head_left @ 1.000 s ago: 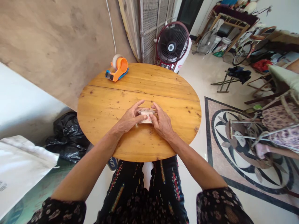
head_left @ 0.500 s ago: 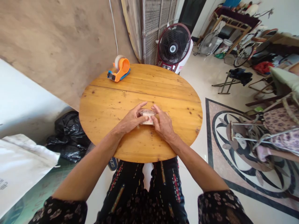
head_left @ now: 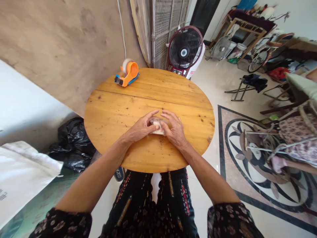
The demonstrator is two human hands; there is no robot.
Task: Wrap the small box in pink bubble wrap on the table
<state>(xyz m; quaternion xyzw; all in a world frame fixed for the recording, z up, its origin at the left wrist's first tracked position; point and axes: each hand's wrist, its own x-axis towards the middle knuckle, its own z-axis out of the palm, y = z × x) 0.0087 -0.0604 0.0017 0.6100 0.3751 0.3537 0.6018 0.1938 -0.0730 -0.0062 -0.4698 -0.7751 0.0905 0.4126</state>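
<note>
Between my hands, near the front of the round wooden table (head_left: pixel 148 155), lies a small whitish packet in clear plastic wrap (head_left: pixel 158 123). My left hand (head_left: pixel 144 127) curves round its left side, the thumb resting on top and the fingers stretched along the far edge. From the right, my right hand (head_left: pixel 174 130) grips the packet, with its thumb pressed on the top and its fingers arched beyond it. Parts of the packet are hidden by the thumbs, and its exact contents I cannot make out.
An orange tape dispenser (head_left: pixel 131 73) stands at the table's far left edge. Behind the table is a fan (head_left: pixel 184 49). Black plastic bags (head_left: pixel 74 142) lie to the left; a folding stool (head_left: pixel 241 87) is on the right. Another person's leg (head_left: pixel 297 163) shows at the right edge.
My right hand's fingers have spread and reached further over the packet, its thumb shifting onto the top. The left hand stays nearly in place, and the packet has tilted slightly.
</note>
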